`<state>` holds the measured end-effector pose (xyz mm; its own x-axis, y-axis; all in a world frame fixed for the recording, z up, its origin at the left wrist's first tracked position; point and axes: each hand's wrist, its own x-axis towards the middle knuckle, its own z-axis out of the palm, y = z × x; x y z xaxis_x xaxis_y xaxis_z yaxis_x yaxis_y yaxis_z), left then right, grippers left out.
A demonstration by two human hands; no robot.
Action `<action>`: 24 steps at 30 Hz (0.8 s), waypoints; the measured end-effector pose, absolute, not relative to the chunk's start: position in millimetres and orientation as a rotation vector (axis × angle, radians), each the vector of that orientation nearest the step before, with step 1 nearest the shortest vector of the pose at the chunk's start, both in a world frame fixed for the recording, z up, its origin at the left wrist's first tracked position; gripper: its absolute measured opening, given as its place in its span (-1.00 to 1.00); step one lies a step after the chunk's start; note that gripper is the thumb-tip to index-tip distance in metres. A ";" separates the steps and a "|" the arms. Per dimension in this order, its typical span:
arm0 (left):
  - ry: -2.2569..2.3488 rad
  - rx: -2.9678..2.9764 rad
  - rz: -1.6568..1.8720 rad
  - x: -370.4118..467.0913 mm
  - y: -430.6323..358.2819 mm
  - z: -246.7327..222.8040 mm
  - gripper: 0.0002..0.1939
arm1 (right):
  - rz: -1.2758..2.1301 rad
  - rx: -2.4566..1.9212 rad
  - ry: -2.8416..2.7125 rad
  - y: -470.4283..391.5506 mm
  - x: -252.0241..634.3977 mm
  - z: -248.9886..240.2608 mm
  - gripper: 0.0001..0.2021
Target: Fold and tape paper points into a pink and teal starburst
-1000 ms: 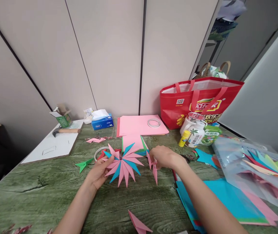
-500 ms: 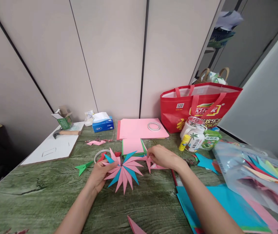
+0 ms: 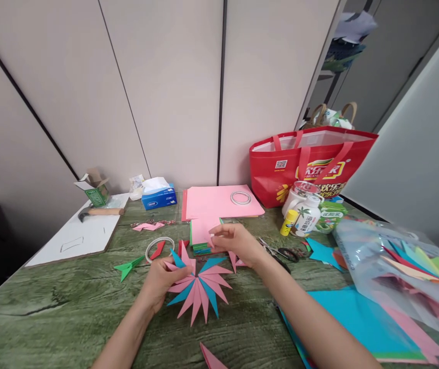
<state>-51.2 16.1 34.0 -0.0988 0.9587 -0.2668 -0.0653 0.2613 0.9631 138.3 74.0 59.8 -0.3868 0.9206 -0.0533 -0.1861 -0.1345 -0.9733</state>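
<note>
My left hand (image 3: 162, 281) pinches the left side of a folded paper star (image 3: 200, 294) with pink and blue points, held above the green table. My right hand (image 3: 238, 242) is up beside the stack of small paper squares (image 3: 203, 229), its fingertips closed on a small pink paper piece (image 3: 212, 241). Under the right wrist lies another folded pink piece (image 3: 233, 260). A tape roll (image 3: 148, 250) and red folded pieces (image 3: 158, 249) rest behind my left hand, and a green folded piece (image 3: 127, 267) is to its left.
Pink sheets (image 3: 204, 200) carry a ring of tape (image 3: 240, 198). Scissors (image 3: 287, 254), a glue stick (image 3: 288, 222), a white bottle (image 3: 307, 218) and a red bag (image 3: 269, 179) stand or lie right. Blue sheets (image 3: 342, 318) are at front right; a hammer (image 3: 104, 211) lies left.
My right hand has moved left from the pink folded pieces to the small paper stack, now with a pink piece in its fingers. The star has tilted and moved slightly lower. The scissors have come into view.
</note>
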 end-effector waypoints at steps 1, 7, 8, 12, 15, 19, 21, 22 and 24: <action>1.366 0.932 1.104 -49.8 15.4 35.8 -0.66 | 1.649 -0.949 -1.318 73.1 134.6 56.6 -0.67; 1.375 0.961 1.097 -46.5 13.7 41.7 -0.63 | 1.505 -0.999 -1.595 67.1 123.0 48.2 -0.81; 1.375 0.964 1.099 -46.6 13.9 41.2 -0.64 | 1.486 -0.998 -1.623 66.2 122.1 48.2 -0.84; 1.372 0.986 1.084 -48.3 14.9 37.0 -0.68 | 1.463 -1.009 -1.676 63.8 120.4 49.5 -0.88; 1.374 0.997 1.076 -49.8 15.5 34.6 -0.69 | 1.448 -1.035 -1.696 63.2 120.4 49.8 -0.88; 1.362 1.009 1.061 -51.3 16.1 32.9 -0.73 | 1.429 -1.072 -1.722 64.3 119.5 44.5 -0.87; 1.356 1.011 1.049 -51.7 16.4 32.5 -0.74 | 1.397 -1.068 -1.741 65.3 118.6 40.4 -0.87; 1.354 1.008 1.045 -51.7 16.5 32.6 -0.74 | 1.380 -1.065 -1.749 65.6 118.1 38.5 -0.87; 1.351 1.003 1.043 -51.3 16.4 33.3 -0.73 | 1.353 -1.058 -1.772 65.5 117.2 35.6 -0.86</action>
<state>-51.3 16.4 33.3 -0.0389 0.9667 -0.2531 -0.0003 0.2533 0.9674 117.2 65.5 35.6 -0.4540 0.8905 0.0288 0.2064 0.1366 -0.9689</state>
